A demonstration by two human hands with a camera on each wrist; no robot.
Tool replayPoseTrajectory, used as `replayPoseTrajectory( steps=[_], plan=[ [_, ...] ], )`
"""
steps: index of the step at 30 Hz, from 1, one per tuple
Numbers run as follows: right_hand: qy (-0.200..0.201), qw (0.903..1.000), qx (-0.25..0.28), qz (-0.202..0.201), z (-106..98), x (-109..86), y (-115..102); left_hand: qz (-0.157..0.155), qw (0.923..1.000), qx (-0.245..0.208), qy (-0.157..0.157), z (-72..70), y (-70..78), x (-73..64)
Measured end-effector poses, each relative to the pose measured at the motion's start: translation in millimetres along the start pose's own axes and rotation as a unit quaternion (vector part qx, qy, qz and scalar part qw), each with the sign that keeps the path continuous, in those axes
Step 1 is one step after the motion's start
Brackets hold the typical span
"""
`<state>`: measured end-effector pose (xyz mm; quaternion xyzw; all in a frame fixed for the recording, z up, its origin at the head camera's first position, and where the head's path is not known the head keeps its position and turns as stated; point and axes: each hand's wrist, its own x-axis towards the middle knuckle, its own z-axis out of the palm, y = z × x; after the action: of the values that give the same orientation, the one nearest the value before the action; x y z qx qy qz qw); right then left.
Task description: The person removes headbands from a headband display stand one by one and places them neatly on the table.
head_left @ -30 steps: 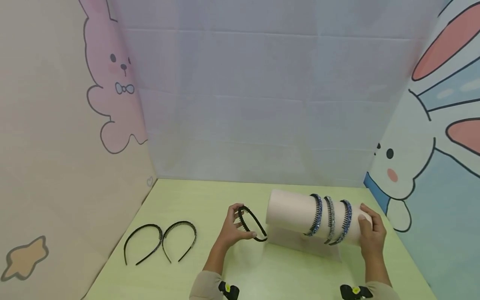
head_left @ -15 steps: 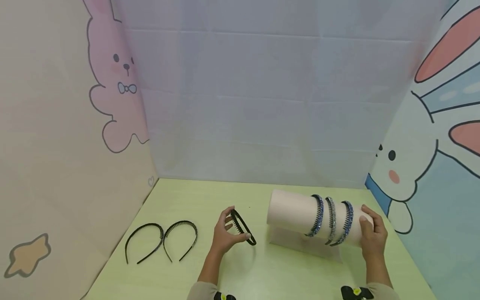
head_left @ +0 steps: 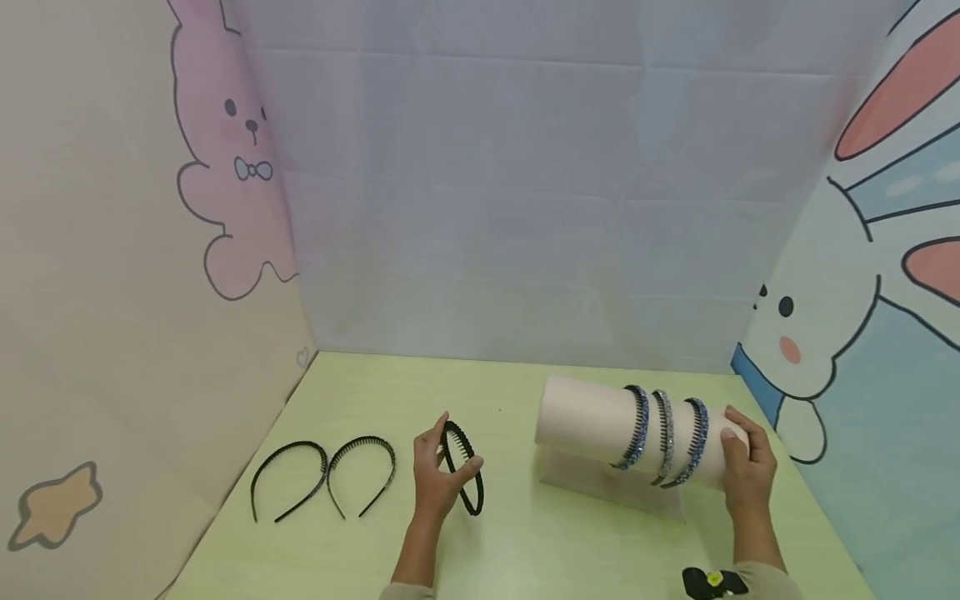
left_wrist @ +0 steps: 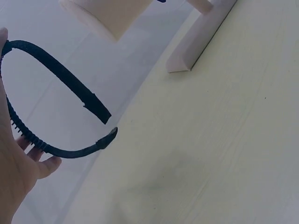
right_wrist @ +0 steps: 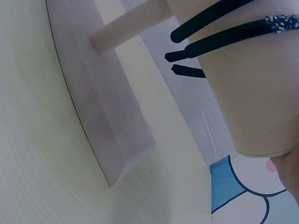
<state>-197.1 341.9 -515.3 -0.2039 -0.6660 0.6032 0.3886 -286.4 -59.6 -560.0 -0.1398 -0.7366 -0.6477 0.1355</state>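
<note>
Two loose bands [head_left: 366,439] lie side by side on the bench [head_left: 517,550], their open ends toward the person. Three glittery bands [head_left: 666,433] ring the roll [head_left: 581,412], which sits over a base [head_left: 615,492]. Between the two groups, the left hand [head_left: 441,483] pinches a black band [left_wrist: 70,81] by its toothed arch, off the bench and apart from the roll, its tips free. The right hand [head_left: 746,462] grips the roll's far right end, thumb in front, fingers over the top.

The step in hand looks like passing a band between roll and bench; laying it by the loose pair seems likelier. That would call for turning it flat, lowering it beside them without nudging either, then loosening the pinch, while the right hand steadies the roll.
</note>
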Motion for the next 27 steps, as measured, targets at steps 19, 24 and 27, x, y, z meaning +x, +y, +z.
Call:
replayPoseTrajectory(
  steps=[19, 24, 27],
  plan=[
    [-0.007, 0.9995, 0.031, 0.005, 2.4, -9.5, -14.1, 0.072, 0.9585, 0.185, 0.205, 4.2, -20.0, -12.5],
    [-0.009, 0.9996, 0.028, -0.001, 4.4, -9.6, -18.7, 0.05, 0.9493, 0.209, 0.229, 0.6, -27.2, -13.1],
    [-0.003, 0.9997, 0.024, 0.008, 2.9, -6.7, -12.2, 0.026, 0.9461, 0.224, 0.232, -2.1, -31.0, -12.4]
  ],
)
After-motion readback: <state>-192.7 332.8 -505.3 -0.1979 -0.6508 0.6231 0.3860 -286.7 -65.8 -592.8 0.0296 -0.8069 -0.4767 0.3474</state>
